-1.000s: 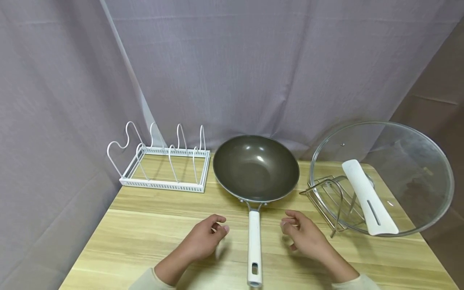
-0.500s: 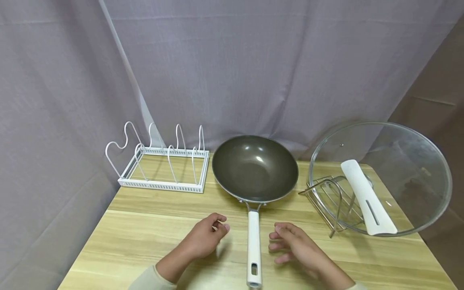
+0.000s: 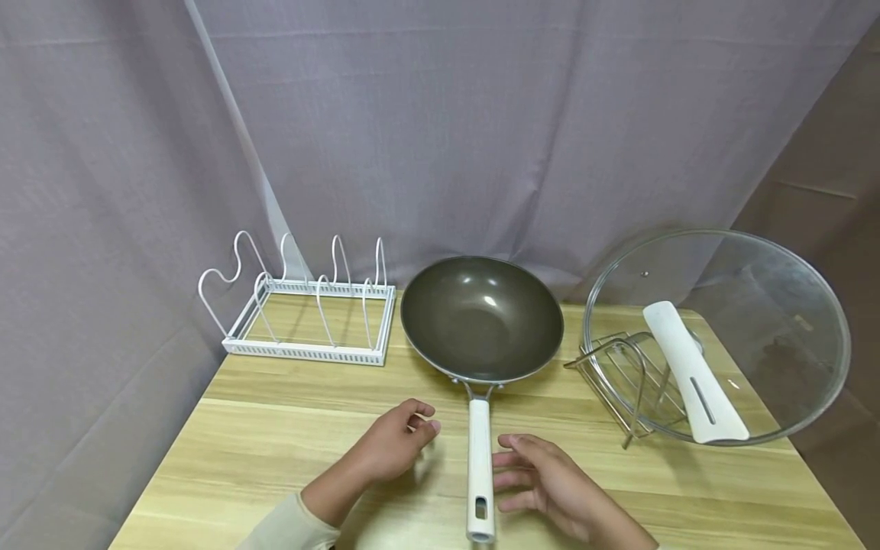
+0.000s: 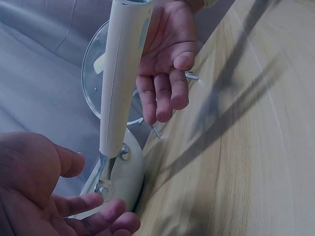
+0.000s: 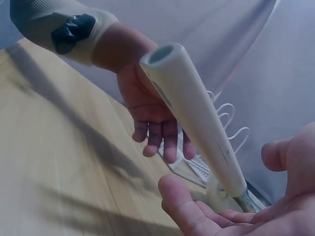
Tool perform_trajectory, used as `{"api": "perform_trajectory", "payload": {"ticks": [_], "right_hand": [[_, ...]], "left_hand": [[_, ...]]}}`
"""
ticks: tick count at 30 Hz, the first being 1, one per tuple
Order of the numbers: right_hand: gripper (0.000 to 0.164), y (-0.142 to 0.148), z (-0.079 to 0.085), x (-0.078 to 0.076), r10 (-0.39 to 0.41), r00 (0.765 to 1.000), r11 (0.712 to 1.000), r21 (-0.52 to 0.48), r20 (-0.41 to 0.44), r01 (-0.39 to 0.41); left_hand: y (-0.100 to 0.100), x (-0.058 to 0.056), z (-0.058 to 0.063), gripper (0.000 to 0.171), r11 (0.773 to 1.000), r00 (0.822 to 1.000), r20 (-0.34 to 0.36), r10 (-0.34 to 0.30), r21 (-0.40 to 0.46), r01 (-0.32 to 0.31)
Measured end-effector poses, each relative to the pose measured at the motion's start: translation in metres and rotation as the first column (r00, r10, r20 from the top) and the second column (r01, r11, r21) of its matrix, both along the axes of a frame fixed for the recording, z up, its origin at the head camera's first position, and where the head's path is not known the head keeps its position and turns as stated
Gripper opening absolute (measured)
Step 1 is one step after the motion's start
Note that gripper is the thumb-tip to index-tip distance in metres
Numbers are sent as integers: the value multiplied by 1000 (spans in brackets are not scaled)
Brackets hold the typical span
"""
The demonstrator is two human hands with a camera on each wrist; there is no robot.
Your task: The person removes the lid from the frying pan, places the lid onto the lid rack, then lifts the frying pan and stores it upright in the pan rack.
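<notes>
A dark-coated wok (image 3: 481,317) sits on the wooden table, its white handle (image 3: 480,466) pointing toward me. Left of the handle is my left hand (image 3: 395,443), fingers loosely bent and holding nothing. Close to the handle's right side, my right hand (image 3: 550,485) has its fingers spread and relaxed. In the right wrist view a gap shows between that hand (image 5: 241,196) and the handle (image 5: 197,113). The left wrist view likewise shows the left hand (image 4: 54,191) apart from the handle (image 4: 123,78).
A white wire rack (image 3: 309,354) with upright loops stands at the back left of the table (image 3: 268,428). On the right, a glass lid (image 3: 777,336) with a white handle (image 3: 694,374) leans in a metal stand (image 3: 615,397). A grey curtain (image 3: 440,137) hangs behind.
My right hand has moved left and nearer to me, coming close to the wok's handle, and its fingers have spread. The left hand has barely shifted. The wok stays in place.
</notes>
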State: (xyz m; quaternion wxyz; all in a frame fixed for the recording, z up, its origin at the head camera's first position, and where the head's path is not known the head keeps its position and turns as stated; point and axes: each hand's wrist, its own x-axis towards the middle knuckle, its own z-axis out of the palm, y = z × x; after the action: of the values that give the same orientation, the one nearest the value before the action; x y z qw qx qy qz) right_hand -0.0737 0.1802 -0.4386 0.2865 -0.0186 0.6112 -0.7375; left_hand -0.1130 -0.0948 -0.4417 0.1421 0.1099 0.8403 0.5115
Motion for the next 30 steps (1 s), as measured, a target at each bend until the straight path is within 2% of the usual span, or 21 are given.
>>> {"api": "perform_trajectory", "payload": {"ticks": [6,13,19,25,30], "right_hand": [[62,-8,1,4,46,999,996,-82,12,-45],[35,-18,-1,5,112,994,976,-191,10,-108],[38,-23,-3,8,153,987,951,-277,41,-136],[36,-31,-1,10,122,991,962,-252,58,-103],[33,-36,0,11,111,991,964,-251,72,-90]], "left_hand": [[1,-1,-1,45,1000,1000,5,4,13,-4],[2,-3,1,45,999,1000,18,18,30,-19],[4,-6,0,44,998,999,38,21,61,-23],[7,-13,-5,38,996,999,47,7,91,-11],[11,-19,-7,28,991,996,83,-19,137,8]]}}
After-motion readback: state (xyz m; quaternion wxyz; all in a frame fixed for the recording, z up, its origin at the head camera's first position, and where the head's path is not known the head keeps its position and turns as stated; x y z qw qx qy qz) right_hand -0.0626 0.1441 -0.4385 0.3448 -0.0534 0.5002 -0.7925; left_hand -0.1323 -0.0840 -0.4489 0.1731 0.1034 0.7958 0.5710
